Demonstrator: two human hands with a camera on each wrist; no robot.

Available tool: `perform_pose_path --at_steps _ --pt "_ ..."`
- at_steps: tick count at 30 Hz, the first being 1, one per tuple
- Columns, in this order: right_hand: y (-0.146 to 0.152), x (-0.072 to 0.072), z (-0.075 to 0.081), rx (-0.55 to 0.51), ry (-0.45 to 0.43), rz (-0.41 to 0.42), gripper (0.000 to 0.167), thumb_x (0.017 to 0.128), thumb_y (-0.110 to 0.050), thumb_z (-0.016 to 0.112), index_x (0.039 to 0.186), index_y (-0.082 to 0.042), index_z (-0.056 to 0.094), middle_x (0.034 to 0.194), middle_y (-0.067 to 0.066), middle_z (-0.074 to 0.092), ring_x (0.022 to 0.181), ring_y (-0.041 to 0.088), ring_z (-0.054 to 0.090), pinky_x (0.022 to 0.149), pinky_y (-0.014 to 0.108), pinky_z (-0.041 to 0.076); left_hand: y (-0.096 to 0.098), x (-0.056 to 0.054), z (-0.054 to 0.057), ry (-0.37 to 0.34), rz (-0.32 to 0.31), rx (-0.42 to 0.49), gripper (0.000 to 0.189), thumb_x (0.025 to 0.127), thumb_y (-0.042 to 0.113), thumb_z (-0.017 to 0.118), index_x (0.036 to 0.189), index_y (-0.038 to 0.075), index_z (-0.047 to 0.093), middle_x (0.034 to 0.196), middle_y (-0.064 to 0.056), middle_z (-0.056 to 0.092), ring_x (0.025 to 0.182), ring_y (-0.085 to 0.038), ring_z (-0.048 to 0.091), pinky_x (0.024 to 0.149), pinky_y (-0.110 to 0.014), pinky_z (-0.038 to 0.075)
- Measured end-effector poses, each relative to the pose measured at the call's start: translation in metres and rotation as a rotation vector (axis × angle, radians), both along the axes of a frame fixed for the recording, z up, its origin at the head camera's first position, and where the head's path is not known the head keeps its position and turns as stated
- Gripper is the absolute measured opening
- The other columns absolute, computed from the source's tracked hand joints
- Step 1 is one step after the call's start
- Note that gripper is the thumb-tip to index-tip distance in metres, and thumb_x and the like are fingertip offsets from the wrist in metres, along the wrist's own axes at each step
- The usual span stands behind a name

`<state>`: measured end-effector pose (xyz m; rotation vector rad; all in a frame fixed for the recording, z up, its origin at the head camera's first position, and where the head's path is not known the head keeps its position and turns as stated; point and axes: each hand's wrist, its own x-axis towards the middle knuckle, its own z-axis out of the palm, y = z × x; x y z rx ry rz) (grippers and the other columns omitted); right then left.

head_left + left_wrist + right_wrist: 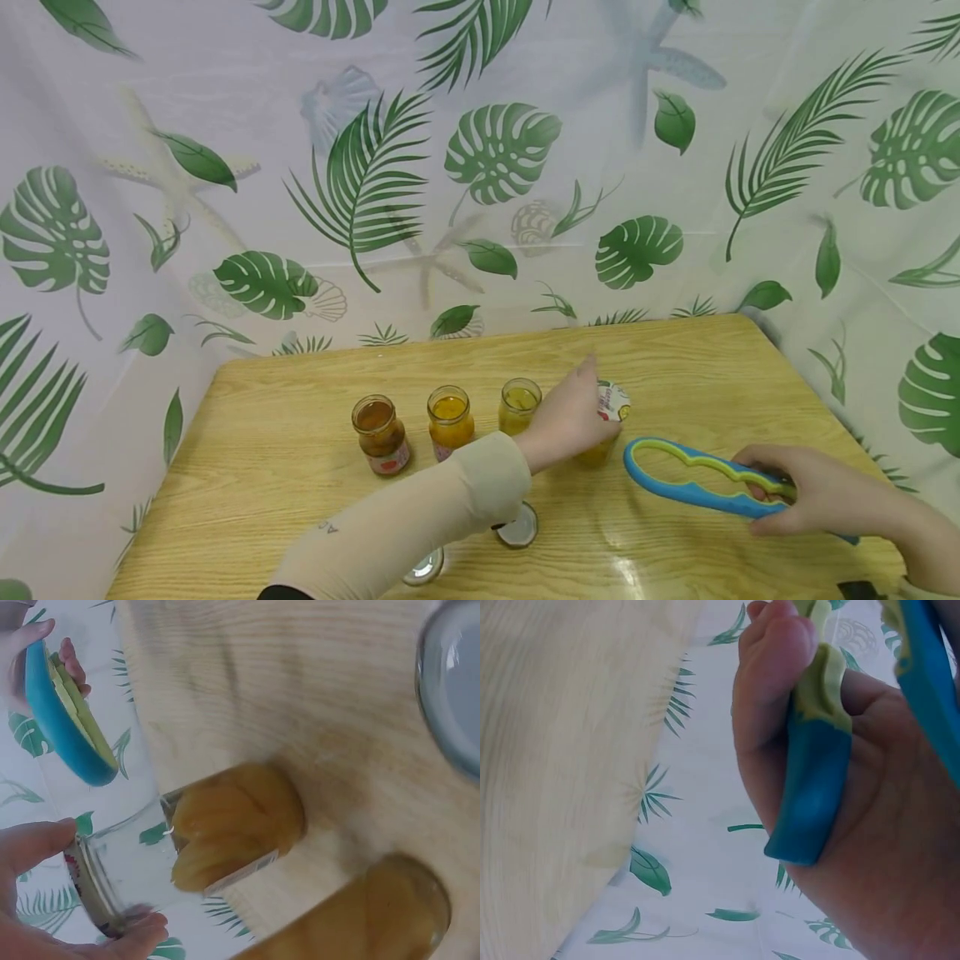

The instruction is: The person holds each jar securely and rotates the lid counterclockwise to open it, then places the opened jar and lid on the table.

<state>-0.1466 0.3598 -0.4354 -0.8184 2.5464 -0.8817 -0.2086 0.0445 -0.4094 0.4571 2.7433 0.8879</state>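
My left hand [572,418] reaches across to the rightmost glass jar [232,825], which holds pale yellow fruit pieces in liquid. Thumb and fingers grip the rim of its printed lid [614,401], which sits at the jar's mouth. To the right, my right hand [813,492] holds a blue and yellow-green jar opener [693,493] by its handles, raised over the table. The opener's looped end points left toward the jar, apart from it. In the right wrist view, fingers curl round one handle [817,787].
Three lidless jars stand in a row to the left: a brown one [380,437], an orange one [450,421] and a yellow one [517,400] partly behind my left hand. Two loose lids, one farther right [519,527] and one nearer [426,567], lie on the wooden table [285,467]. A leaf-patterned curtain [480,275] hangs behind.
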Motion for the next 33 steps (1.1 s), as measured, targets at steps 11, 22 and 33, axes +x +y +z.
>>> perform_pose_path --at_steps 11,22,33 --pt "0.000 0.003 0.010 -0.053 0.075 0.000 0.044 0.082 -0.003 0.089 0.116 -0.004 0.062 0.081 -0.009 0.055 0.069 0.001 0.049 0.056 0.024 0.033 -0.002 0.000 -0.016 -0.080 0.071 0.163 0.093 0.090 0.030 0.087 0.164 0.008 0.035 0.154 -0.008 0.059 0.135 -0.022 0.062 0.114 -0.034 0.053" --pt "-0.012 0.003 0.015 -0.078 0.189 -0.155 0.047 0.081 -0.007 0.092 0.118 -0.010 0.063 0.083 -0.013 0.057 0.072 0.005 0.054 0.060 0.023 0.038 -0.003 0.003 -0.029 -0.153 0.131 0.345 0.087 0.088 0.021 0.088 0.158 0.003 0.040 0.148 -0.015 0.062 0.133 -0.028 0.063 0.114 -0.038 0.053" --pt "-0.030 -0.001 0.018 -0.049 0.248 -0.278 0.052 0.079 -0.016 0.095 0.121 -0.007 0.064 0.083 -0.014 0.057 0.072 0.002 0.051 0.062 0.021 0.039 0.000 0.004 -0.043 -0.182 0.158 0.434 0.074 0.089 0.019 0.087 0.149 0.004 0.047 0.135 -0.012 0.066 0.126 -0.025 0.065 0.112 -0.038 0.053"
